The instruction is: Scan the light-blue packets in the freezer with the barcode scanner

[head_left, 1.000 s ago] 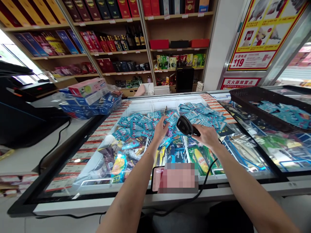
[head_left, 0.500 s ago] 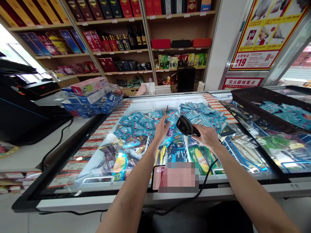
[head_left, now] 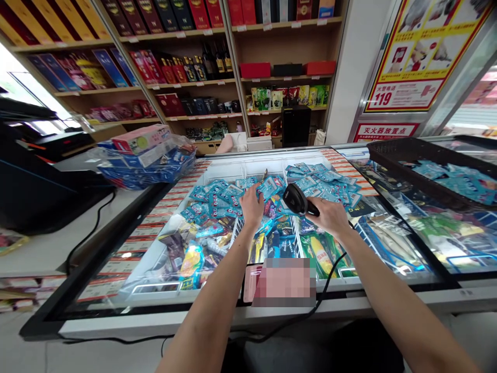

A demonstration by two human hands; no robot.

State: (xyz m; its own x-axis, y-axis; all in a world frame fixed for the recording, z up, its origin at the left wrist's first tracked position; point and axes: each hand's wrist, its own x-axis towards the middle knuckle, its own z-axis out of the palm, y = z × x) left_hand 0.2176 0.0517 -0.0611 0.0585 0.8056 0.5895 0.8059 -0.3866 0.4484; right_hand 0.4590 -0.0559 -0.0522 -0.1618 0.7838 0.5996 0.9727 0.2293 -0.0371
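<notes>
My left hand [head_left: 252, 205] holds one small blue packet [head_left: 268, 186] lifted a little above the heap of blue packets [head_left: 217, 202] spread on the glass lid of the chest freezer [head_left: 163, 235]. My right hand [head_left: 330, 215] grips a black barcode scanner [head_left: 295, 199], its head aimed left at the lifted packet. The scanner's black cable [head_left: 324, 282] runs down past my wrist over the freezer's front edge. More blue packets [head_left: 322, 184] lie to the right of the scanner.
A black tray [head_left: 427, 160] with blue packets sits on the freezer at right. A plastic-wrapped bundle of boxes [head_left: 143, 158] lies at left beside a dark register [head_left: 34, 171]. A phone [head_left: 252, 282] rests on the front rim. Shelves of boxed goods [head_left: 186, 62] stand behind.
My left hand has raised a blue packet off the heap and turned it toward the scanner. My right hand with the scanner has barely shifted.
</notes>
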